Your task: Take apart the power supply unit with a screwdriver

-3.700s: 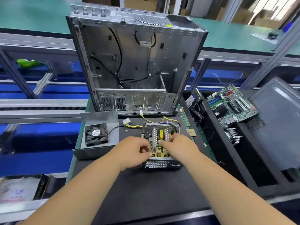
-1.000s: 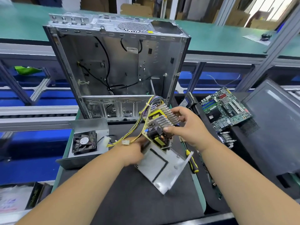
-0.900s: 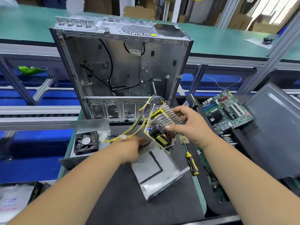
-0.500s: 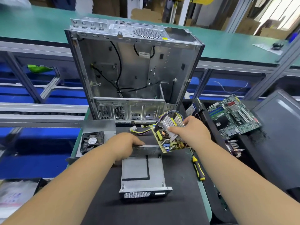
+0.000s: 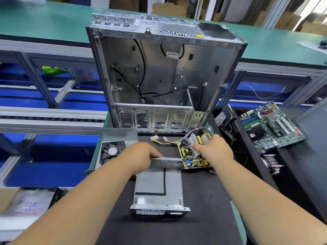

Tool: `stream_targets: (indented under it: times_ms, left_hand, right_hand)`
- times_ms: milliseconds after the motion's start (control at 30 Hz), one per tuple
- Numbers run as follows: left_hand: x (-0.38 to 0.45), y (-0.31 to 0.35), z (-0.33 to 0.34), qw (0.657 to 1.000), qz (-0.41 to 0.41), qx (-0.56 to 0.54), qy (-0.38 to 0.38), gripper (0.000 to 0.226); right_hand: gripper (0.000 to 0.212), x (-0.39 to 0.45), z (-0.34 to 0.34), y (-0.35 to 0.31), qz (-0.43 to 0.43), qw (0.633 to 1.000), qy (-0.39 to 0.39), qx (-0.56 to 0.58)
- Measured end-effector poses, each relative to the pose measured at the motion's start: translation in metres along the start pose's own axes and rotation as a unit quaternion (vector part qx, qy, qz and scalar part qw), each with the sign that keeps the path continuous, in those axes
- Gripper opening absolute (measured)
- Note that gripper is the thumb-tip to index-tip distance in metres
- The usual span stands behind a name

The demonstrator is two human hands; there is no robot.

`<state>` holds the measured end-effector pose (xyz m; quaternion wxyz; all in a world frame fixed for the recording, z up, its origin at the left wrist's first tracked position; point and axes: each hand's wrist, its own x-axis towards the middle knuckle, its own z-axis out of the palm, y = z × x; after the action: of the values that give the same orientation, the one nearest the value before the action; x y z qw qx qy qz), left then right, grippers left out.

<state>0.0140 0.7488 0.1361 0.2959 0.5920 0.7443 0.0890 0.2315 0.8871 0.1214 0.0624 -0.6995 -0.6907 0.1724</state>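
Open computer case (image 5: 159, 71) behind, fan cover (image 5: 113, 147) left, motherboard (image 5: 270, 124) seemingly binned right.

Right hand (image 5: 215, 150) hides part of the circuit board (image 5: 192, 154).

We see a shiny bare metal tray (image 5: 157, 181) on a dull black mat (image 5: 203, 200), and a big grey metal case (image 5: 159, 71) behind.

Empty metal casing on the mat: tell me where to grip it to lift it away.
Grip the metal casing by its two long side edges, coming from above. It lies flat and open with bare floor, and those edges are clear. The left hand already rests on its far wall; the near end is a perforated panel.
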Motion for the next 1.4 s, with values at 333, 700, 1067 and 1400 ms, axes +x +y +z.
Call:
stream_targets:
  times_ms: [333, 700, 1067, 1400]
  left_hand:
    - [0.002, 0.001, 0.0, 0.999, -0.01, -0.031, -0.014, 0.073]
    - [-0.003, 0.002, 0.001, 0.997, -0.042, -0.068, -0.018, 0.068]
    - [-0.006, 0.004, 0.003, 0.994, -0.052, -0.088, 0.024, 0.062]
    - [-0.017, 0.002, 0.011, 0.999, -0.008, -0.024, 0.027, 0.063]
  right_hand:
    - [0.065, -0.009, 0.025, 0.002, -0.011, 0.999, 0.045, -0.017]
    - [0.068, -0.006, 0.022, 0.011, -0.019, 0.999, 0.008, -0.035]
    - [0.075, -0.01, 0.029, -0.003, 0.034, 0.998, 0.047, -0.017]
    - [0.082, -0.019, 0.019, 0.005, -0.007, 1.0, 0.016, 0.001]
